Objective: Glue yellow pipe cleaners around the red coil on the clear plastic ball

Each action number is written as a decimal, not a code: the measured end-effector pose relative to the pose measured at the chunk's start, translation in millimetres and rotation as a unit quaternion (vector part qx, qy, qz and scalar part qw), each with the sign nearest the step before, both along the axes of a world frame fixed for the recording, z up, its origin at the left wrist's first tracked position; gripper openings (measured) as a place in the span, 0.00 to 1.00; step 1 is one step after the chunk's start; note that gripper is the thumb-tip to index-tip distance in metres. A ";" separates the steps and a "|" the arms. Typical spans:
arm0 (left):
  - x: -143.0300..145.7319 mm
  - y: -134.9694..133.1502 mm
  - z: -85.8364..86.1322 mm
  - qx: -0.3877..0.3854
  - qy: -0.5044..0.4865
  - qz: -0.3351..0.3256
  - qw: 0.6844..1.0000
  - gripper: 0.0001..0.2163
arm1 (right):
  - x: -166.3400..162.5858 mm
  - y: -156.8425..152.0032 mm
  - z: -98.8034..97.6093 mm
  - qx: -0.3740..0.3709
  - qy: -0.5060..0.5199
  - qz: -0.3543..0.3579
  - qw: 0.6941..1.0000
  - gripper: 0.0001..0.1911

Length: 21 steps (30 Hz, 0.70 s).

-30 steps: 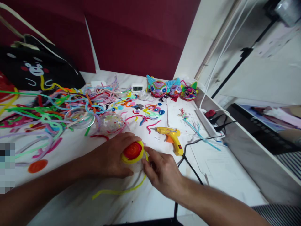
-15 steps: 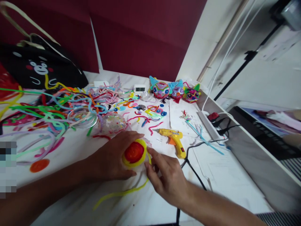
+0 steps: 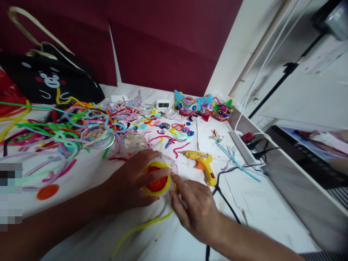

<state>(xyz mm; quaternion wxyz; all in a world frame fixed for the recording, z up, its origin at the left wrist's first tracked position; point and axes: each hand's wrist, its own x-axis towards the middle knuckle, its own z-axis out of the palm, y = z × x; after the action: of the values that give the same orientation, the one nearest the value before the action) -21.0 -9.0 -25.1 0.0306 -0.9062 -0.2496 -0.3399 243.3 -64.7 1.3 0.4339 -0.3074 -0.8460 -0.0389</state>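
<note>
A clear plastic ball (image 3: 170,163) sits under my hands, bearing a red disc (image 3: 157,184) ringed by a yellow pipe cleaner (image 3: 149,191). My left hand (image 3: 136,177) is wrapped round the ball's left side, one finger lying across the red disc. At the ring's right edge, my right hand (image 3: 193,203) pinches the yellow pipe cleaner. The strand's loose tail (image 3: 141,227) curves down to the left over the white table. Beyond my right hand lies a yellow glue gun (image 3: 202,163), its nozzle pointing left.
Many coloured pipe cleaners (image 3: 59,127) are heaped at the left, around a clear dish (image 3: 98,137). An orange disc (image 3: 48,192) lies nearer. Decorated balls (image 3: 187,106) stand at the back beside a small digital clock (image 3: 163,104). A power strip (image 3: 246,146) and black cable (image 3: 227,203) run along the right.
A finger of my left hand has come down across the red disc. My right hand stays at the ring's edge. The view has shifted slightly.
</note>
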 end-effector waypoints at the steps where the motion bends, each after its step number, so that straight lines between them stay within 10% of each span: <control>1: -0.4 -0.1 0.3 0.005 0.004 0.002 1.000 0.30 | 0.0 0.0 0.3 0.000 0.002 0.002 1.000 0.23; 21: -7.9 -4.7 19.4 0.057 0.059 0.017 0.996 0.36 | 12.8 0.9 12.8 -0.048 0.020 -0.002 0.999 0.15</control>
<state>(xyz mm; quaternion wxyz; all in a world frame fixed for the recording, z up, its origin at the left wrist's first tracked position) -28.9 -13.7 -5.7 0.1031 -0.9169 -0.2430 -0.2992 256.1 -63.8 14.1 0.4359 -0.3305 -0.8371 0.0067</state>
